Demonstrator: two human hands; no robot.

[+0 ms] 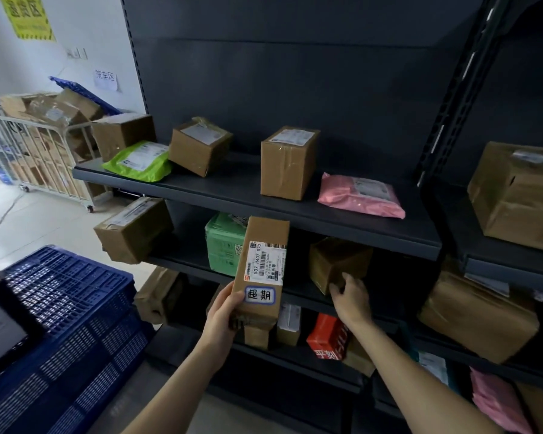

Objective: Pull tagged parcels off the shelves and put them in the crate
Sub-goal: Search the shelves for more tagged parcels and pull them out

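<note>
Tall narrow brown cardboard parcel (262,270), bearing a white shipping label and a blue-bordered tag, is held upright in front of the dark metal shelves (232,189), clear of them. Left hand (223,314) grips its lower end. Right hand (351,296) has its fingers curled round the lower corner of a small brown cardboard box (339,261) on the middle shelf. Blue slatted plastic crate (76,308) stands at lower left

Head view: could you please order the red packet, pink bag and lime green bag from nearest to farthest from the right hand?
1. Red packet, just below the right hand.
2. Pink bag, right side of the upper shelf.
3. Lime green bag, same shelf, far left.
</note>
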